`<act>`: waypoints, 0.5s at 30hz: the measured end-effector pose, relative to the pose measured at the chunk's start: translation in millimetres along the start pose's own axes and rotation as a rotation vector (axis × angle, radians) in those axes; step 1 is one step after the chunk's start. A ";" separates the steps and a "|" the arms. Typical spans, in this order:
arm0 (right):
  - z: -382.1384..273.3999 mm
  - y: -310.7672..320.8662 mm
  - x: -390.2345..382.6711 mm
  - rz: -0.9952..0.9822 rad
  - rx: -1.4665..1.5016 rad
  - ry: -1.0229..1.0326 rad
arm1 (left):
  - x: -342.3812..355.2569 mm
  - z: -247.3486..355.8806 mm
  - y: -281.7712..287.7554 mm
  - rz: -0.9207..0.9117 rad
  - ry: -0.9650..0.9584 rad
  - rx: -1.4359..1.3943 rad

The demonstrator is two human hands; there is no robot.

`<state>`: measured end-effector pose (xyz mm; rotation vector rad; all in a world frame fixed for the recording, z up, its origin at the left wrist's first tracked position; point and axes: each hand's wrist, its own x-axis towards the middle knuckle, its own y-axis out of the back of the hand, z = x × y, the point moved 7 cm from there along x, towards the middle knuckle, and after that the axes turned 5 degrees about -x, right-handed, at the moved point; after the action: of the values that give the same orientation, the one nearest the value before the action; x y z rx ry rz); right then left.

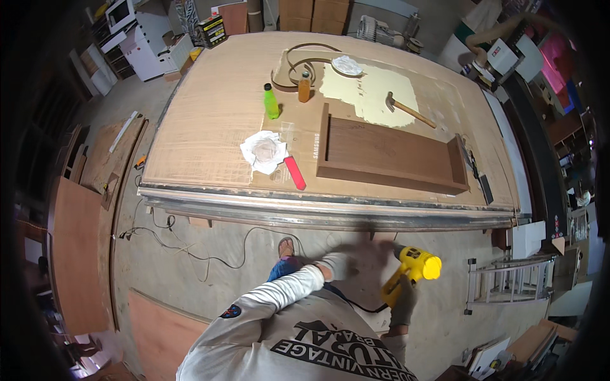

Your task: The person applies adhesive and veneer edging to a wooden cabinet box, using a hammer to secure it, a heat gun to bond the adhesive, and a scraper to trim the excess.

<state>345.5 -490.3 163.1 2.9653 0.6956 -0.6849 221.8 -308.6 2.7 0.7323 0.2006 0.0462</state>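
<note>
Head view: right hand (403,306) was wrapped around the handle of a yellow power tool (420,263), which was in front of the worktable (203,108), over the floor. Left hand (340,265), gloved and blurred, was near the tool, to its left; couldn't tell whether its fingers were spread or closed. On the tabletop: brown open box (394,177), hammer (412,112) behind it, red flat piece (294,173) to its left, green bottle (272,105) farther back.

Yellow power tool (419,264) in my right hand (403,306)
Gloved left hand (341,265) came out blurry lol; brown wooden box (387,149), hammer (412,112), green bottle (272,106) on the worktable (206,108).
</note>
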 end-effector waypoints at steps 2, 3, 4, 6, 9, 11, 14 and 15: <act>2.4 16.7 5.2 0.106 0.022 0.021 | -31.3 -42.0 45.1 0.044 0.325 0.068; -6.4 17.2 5.0 0.125 0.002 0.055 | -49.2 -48.9 84.9 0.230 0.338 0.099; -15.0 16.1 3.8 0.140 -0.020 0.087 | -69.1 -58.9 120.9 0.417 0.355 0.129; -30.5 0.9 -3.2 0.156 -0.040 0.139 | -96.1 -71.2 183.3 0.641 0.400 0.307; -55.0 -47.9 -16.2 0.053 -0.060 0.083 | -134.9 -128.7 236.2 0.922 0.438 0.310; -70.9 -75.9 -23.9 0.030 -0.111 0.086 | -149.2 -176.3 265.8 0.906 0.685 0.182; -87.2 -117.5 -32.0 -0.054 -0.157 0.060 | -190.0 -228.0 301.8 1.071 0.847 0.218; -92.8 -131.8 -31.2 -0.079 -0.207 0.051 | -205.7 -243.0 310.0 1.124 0.917 0.324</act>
<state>302.3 -373.9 270.5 2.7876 0.8358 -0.5083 -19.1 59.1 67.7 1.0311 0.6550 1.4647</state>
